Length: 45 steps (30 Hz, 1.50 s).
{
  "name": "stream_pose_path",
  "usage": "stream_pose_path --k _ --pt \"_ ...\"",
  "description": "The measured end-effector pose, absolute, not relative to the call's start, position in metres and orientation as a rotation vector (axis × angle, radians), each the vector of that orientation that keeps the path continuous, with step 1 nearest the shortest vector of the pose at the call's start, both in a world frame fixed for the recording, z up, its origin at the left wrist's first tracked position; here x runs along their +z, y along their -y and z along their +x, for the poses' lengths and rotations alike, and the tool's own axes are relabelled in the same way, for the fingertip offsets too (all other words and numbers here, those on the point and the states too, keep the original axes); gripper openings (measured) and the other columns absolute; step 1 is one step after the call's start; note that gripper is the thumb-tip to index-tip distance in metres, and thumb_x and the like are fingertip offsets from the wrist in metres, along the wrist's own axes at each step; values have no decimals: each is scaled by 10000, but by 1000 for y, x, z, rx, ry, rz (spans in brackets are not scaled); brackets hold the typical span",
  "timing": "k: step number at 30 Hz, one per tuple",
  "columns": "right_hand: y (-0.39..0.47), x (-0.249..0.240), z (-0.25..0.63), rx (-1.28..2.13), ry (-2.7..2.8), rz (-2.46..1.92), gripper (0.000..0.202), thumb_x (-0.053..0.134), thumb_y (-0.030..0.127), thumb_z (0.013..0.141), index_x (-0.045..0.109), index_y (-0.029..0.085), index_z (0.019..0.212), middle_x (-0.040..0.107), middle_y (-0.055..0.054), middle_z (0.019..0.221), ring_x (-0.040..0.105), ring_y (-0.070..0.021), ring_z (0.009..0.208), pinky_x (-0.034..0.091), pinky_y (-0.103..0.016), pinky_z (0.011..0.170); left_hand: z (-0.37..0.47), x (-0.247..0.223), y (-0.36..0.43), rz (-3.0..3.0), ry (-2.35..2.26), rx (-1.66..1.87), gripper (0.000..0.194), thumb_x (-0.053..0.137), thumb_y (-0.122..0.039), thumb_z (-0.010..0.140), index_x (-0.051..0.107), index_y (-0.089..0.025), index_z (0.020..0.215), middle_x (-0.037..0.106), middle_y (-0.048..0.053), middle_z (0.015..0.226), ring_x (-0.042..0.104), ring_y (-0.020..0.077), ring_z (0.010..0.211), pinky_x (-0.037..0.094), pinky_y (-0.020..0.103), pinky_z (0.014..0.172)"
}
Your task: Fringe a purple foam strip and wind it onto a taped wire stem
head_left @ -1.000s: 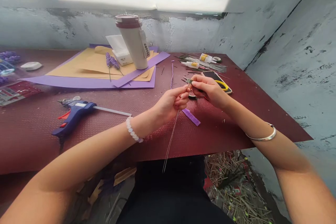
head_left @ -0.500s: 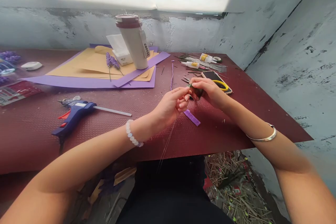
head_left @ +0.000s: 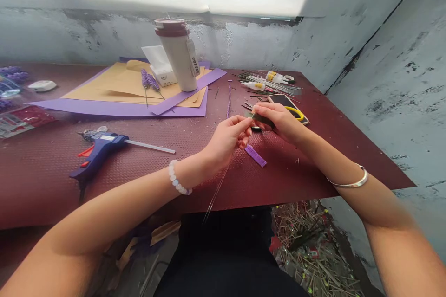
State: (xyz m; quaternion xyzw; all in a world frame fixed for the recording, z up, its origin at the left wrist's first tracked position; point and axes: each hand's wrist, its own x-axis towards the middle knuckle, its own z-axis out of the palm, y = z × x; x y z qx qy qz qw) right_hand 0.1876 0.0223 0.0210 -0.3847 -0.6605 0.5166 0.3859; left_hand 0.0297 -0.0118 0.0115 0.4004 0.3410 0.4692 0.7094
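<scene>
Over the table, my left hand (head_left: 230,137) pinches thin metal wires (head_left: 216,192), whose long ends hang below it toward the table's front edge. Close against it, my right hand (head_left: 275,118) is closed round a dark green roll (head_left: 264,121), which looks like floral tape. The fingertips of both hands nearly meet at the top of the wires, and the exact contact there is partly hidden. Just below the hands lies a fringed purple paper strip (head_left: 255,156). A twisted purple strand (head_left: 229,100) rests behind them.
A blue glue gun (head_left: 99,148) with a glue stick lies left. Yellow-handled scissors (head_left: 295,112) lie across a phone (head_left: 304,119) beside my right wrist. Glue bottles (head_left: 274,77) and loose wires are behind. A coffee cup (head_left: 179,62) stands by brown and purple paper (head_left: 114,109).
My left hand has turned slightly, and the wires' hanging ends have swung a little to the left. More of the dark green roll shows in my right hand.
</scene>
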Motion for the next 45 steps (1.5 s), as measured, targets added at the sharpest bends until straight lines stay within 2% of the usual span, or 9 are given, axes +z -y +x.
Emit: stream_pose_path --k 7,12,21,28,34,45 --pt "-22 23 186 1307 1649 -1096 295 521 192 872 489 169 579 495 23 488 359 -49 420 227 -184 404 30 13 15 1015 -864 1025 261 555 -87 924 538 -126 666 528 -61 518 431 16 371 335 151 391" --pt "-24 24 189 1323 1686 -1105 282 538 190 869 514 166 590 501 21 476 362 -53 426 230 -185 404 30 13 16 1032 -857 1014 238 572 -95 911 562 -116 674 544 -49 551 456 21 396 357 164 414" --pt "-26 24 195 1247 1861 -1031 298 594 281 888 520 170 621 505 38 479 379 -50 450 250 -203 440 29 12 13 839 -742 922 176 549 -69 891 634 -83 738 566 -22 628 459 21 448 352 175 462" --pt "-26 25 194 1207 1899 -951 403 573 442 912 498 184 611 522 24 484 374 -62 450 260 -226 458 30 15 14 848 -751 993 255 520 -68 924 594 -87 681 542 -31 597 391 2 403 266 170 425" --pt "-26 25 195 1284 1845 -950 308 695 404 827 573 163 679 534 37 499 405 -60 464 256 -218 452 32 16 16 873 -780 1054 271 512 -50 928 554 -100 665 544 -37 586 395 1 379 257 171 408" --pt "-29 23 195 1255 1808 -939 323 722 436 811 577 169 704 541 45 501 419 -62 471 283 -219 461 32 17 16 881 -819 1095 261 522 -54 918 521 -130 668 553 -35 592 406 10 379 260 177 406"
